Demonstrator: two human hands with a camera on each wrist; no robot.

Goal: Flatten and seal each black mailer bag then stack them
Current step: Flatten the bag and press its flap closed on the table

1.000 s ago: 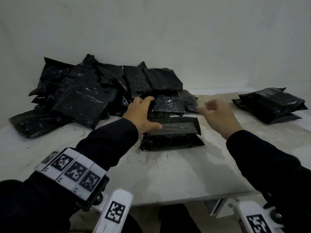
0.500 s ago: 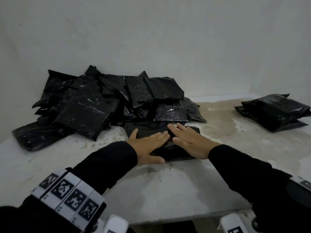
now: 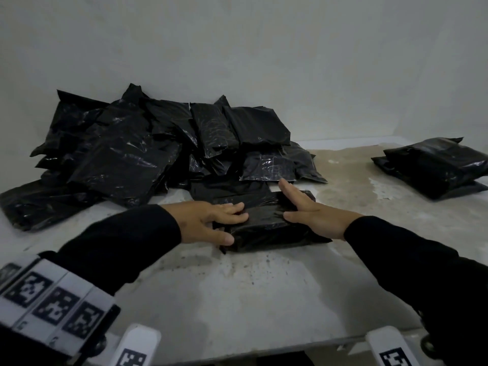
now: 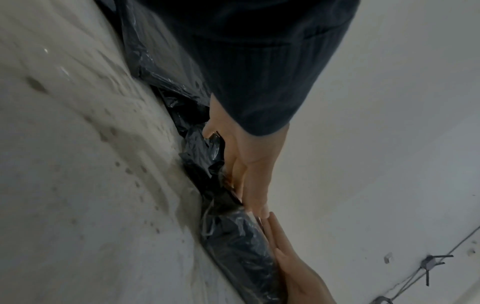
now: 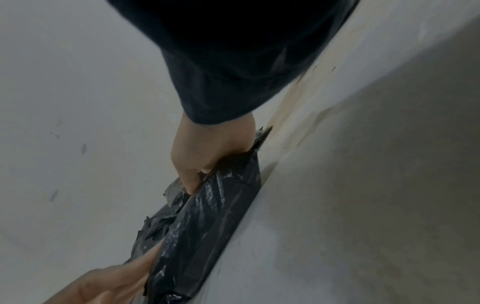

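- A filled black mailer bag point(image 3: 266, 228) lies flat on the pale, stained surface point(image 3: 237, 294), and it serves here as the landmark
- The left hand point(image 3: 208, 220) lies on the bag's left end, fingers point(image 3: 232, 210) stretched out and released across its top, thumb down along the near left edge
- The right hand point(image 3: 314, 215) lies on the bag's right part, fingers straight and released, pointing away toward the far edge, thumb resting on the top
- Neither hand curls around the bag; both press on it with flat palms
- In the left wrist view the left hand point(image 4: 249, 164) lies along the crinkled bag point(image 4: 233, 246), and the right hand's fingertips point(image 4: 275, 232) come close to its fingertips
- In the right wrist view the right hand point(image 5: 207, 150) rests on the bag point(image 5: 207, 222), while the left hand point(image 5: 111, 281) covers its other end
- Just behind the bag and to its left, a loose heap of black mailer bags point(image 3: 148, 154) is piled against the white wall point(image 3: 264, 48); the nearest ones reach almost to the bag's far edge
- Well to the right of the bag, near the surface's far right corner, sits a small stack of bags point(image 3: 435, 167), one on top of another
- Both arms wear dark sleeves point(image 3: 124, 247), and a white band with square black-and-white markers point(image 3: 55, 305) wraps the left forearm, nearer than the bag
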